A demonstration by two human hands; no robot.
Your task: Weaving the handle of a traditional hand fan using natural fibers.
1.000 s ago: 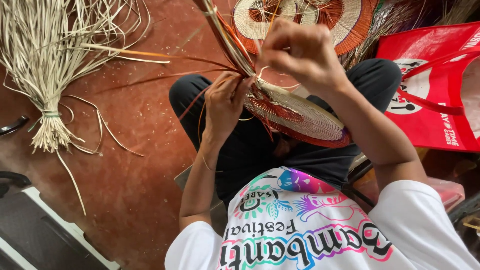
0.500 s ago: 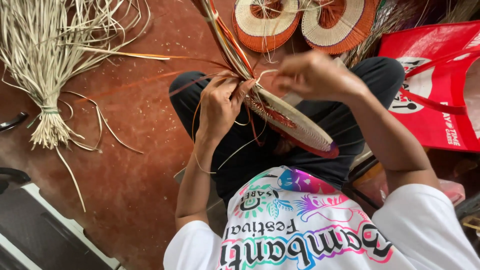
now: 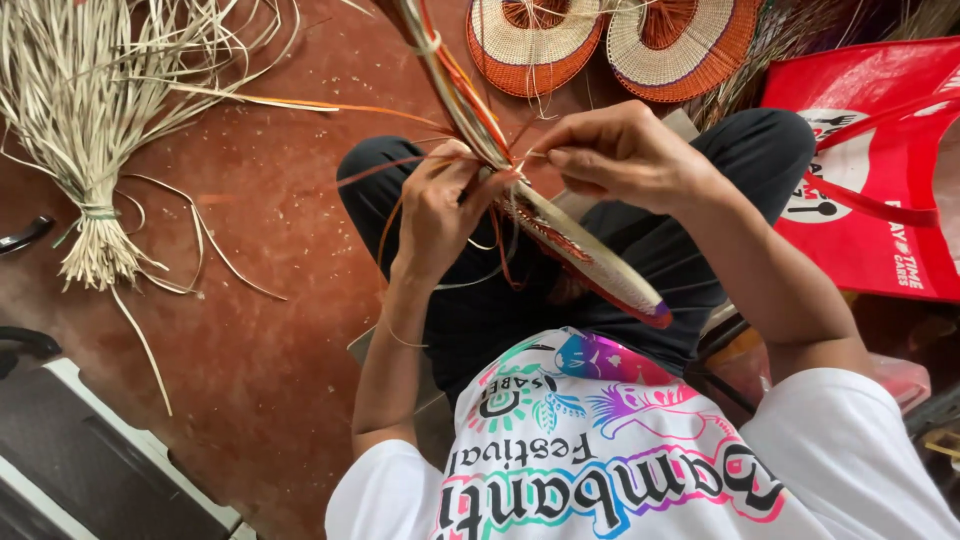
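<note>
- The left hand is closed around the rim of a half-made woven disc, fingers curled and thumb pressed where the loose strands leave the weave.
- The right hand sits just beside it, thumb and forefinger pinched together on a thin pale strip at that same spot; the other fingers are folded loosely.
- The woven disc is held edge-on over the lap, tilted, with pale coils and a red-orange and purple border; its near edge points toward the white printed shirt.
- The loose strands, pale, orange and dark, rise in a bundle from the disc toward the top of the view, and a few orange ones trail off to the side over the floor.
- Dark trousers lie under both hands.
- Two finished woven fans in cream and orange lie on the floor beyond the knees, partly hidden behind the strands.
- A tied bundle of pale straw is spread on the floor, well apart from the hands.
- A red shopping bag stands close by the knee under the right arm.
- A dark mat with a white edge fills the near corner.
</note>
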